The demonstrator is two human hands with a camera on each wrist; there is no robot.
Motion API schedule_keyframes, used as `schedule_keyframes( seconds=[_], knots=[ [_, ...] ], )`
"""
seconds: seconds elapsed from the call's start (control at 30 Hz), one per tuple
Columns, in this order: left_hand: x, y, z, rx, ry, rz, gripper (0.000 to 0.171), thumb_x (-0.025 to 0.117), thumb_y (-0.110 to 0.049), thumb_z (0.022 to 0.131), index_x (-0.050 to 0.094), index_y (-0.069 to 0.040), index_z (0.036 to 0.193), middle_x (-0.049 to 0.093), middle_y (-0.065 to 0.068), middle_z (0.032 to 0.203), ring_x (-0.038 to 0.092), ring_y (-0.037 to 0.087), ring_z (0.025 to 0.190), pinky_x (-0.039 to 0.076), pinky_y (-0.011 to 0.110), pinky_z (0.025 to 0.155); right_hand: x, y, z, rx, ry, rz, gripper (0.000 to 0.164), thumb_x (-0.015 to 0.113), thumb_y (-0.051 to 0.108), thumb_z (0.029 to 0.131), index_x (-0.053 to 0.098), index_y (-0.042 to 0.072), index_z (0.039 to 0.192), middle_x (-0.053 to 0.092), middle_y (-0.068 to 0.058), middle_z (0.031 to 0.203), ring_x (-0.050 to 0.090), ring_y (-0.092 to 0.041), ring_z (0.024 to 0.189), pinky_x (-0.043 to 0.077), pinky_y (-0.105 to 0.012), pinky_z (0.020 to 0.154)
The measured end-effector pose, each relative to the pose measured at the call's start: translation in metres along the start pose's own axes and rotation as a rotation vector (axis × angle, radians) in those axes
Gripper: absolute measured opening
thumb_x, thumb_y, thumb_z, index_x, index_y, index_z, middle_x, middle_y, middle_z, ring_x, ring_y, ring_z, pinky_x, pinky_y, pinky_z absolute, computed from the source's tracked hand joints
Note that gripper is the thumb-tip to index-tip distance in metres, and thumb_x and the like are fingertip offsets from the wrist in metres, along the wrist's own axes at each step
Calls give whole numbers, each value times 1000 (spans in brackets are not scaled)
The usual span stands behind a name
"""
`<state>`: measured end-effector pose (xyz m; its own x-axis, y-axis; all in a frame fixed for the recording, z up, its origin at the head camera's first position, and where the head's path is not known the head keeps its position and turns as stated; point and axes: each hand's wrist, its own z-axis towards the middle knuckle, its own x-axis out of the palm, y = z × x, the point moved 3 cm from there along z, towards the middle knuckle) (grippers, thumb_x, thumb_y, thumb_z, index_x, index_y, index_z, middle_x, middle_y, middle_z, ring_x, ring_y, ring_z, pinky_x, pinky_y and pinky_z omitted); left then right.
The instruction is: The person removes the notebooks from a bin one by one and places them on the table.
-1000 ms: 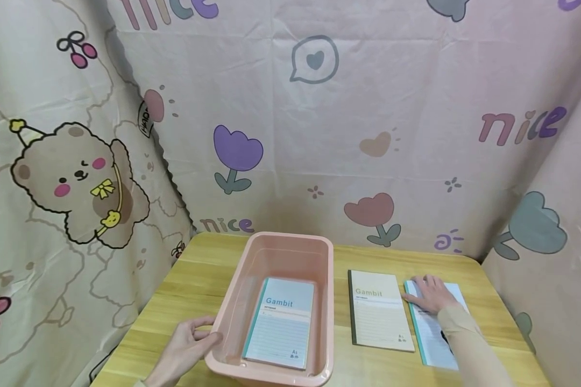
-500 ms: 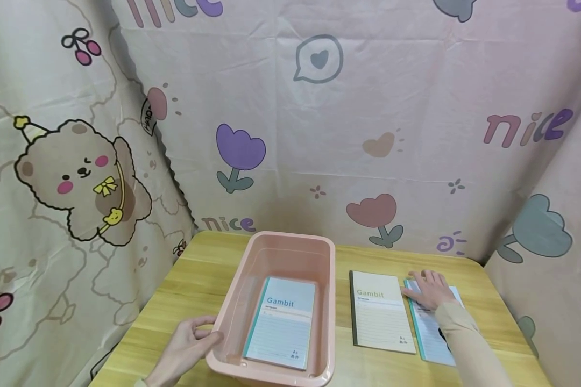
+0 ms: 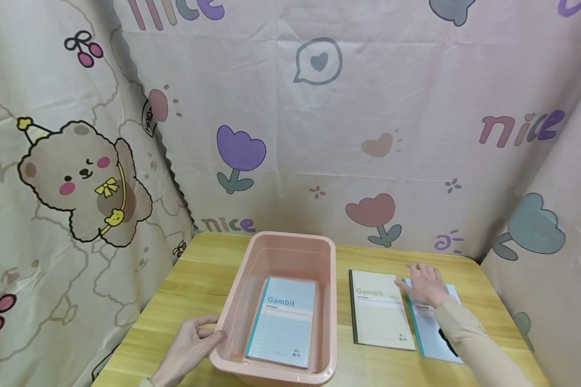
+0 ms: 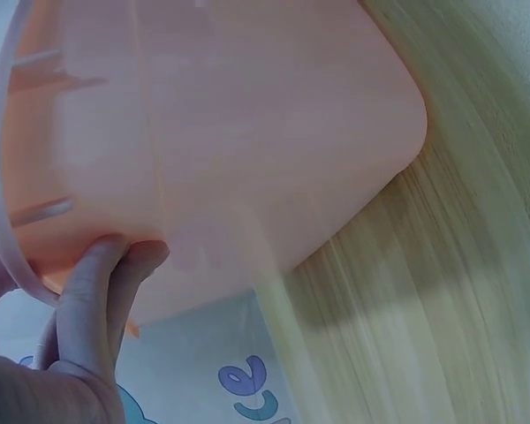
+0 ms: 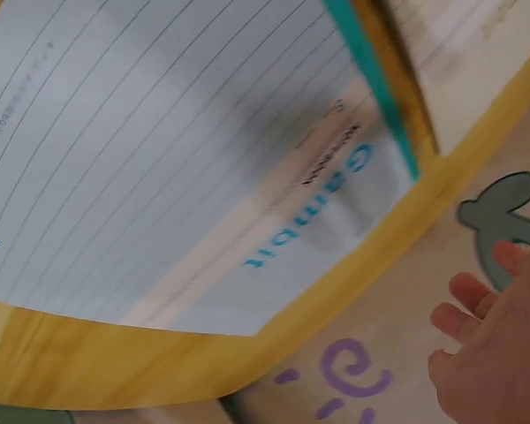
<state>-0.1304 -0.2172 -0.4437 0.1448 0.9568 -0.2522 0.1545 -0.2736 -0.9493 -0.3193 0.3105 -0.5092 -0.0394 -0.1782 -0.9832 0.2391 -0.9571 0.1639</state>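
Observation:
My left hand (image 3: 191,341) grips the near left rim of a pink plastic bin (image 3: 290,258), thumb on one side and fingers on the other. In the left wrist view, fingers (image 4: 93,300) press along the bin's outer wall (image 4: 247,132). Inside the bin lies a blue-spined Gambit notebook (image 3: 283,328). To the right, my right hand (image 3: 427,285) hovers over the top end of another blue-spined notebook (image 3: 431,330), fingers spread and holding nothing. The right wrist view shows that notebook (image 5: 185,168) flat on the table, with the hand (image 5: 495,344) apart from it.
Between the bin and the right-hand notebook lies a cream notebook with a black spine (image 3: 382,317). All stand on a wooden table (image 3: 208,269). Printed curtains (image 3: 310,134) hang behind the table and at both sides.
My right hand has risen off the blue-spined notebook and shifted slightly left. That notebook has moved a little up the table. My left hand keeps its grip on the bin.

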Motion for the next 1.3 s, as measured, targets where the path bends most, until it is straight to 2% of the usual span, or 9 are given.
schedule_keyframes(
  seconds=[0.2,0.37,0.57,0.73,1.07,1.3],
  knots=[
    [1,-4,-1,13,-31,16,54,60,-7,92,43,24,133,72,34,105,76,33,90,64,34,77,-25,41,-7,-63,-48,19,74,57,48,97,47,-12,138,55,-35,126,51,-51,117,38,-68,104],
    [1,-4,-1,17,-53,26,53,61,-7,91,44,24,131,73,33,104,76,31,89,64,33,76,-38,75,-10,-135,-79,27,76,54,52,98,46,-12,139,55,-33,128,51,-49,118,38,-67,105],
    [0,-3,-4,26,-28,12,53,59,-6,93,42,25,132,71,35,105,76,36,91,64,34,76,-70,132,-18,-157,-16,67,76,53,51,99,45,-12,140,54,-32,131,50,-48,124,39,-65,108],
    [-1,-3,-4,27,-44,22,53,60,-6,93,43,25,132,71,35,106,76,36,91,64,34,76,-90,177,-22,-182,37,76,77,53,52,99,44,-11,141,54,-30,133,50,-46,126,41,-60,109],
    [-1,-4,-6,53,-44,7,51,61,-5,91,45,25,130,70,37,106,75,39,92,64,33,75,-106,263,-18,-242,104,48,84,57,59,94,40,-4,147,51,-23,135,51,-40,125,44,-56,107],
    [2,-5,-4,48,-67,23,50,63,-5,89,49,23,127,71,35,104,75,39,92,64,34,76,-107,305,-8,-270,151,-21,84,56,64,93,41,0,145,50,-18,130,48,-34,122,45,-53,105]
  ],
)
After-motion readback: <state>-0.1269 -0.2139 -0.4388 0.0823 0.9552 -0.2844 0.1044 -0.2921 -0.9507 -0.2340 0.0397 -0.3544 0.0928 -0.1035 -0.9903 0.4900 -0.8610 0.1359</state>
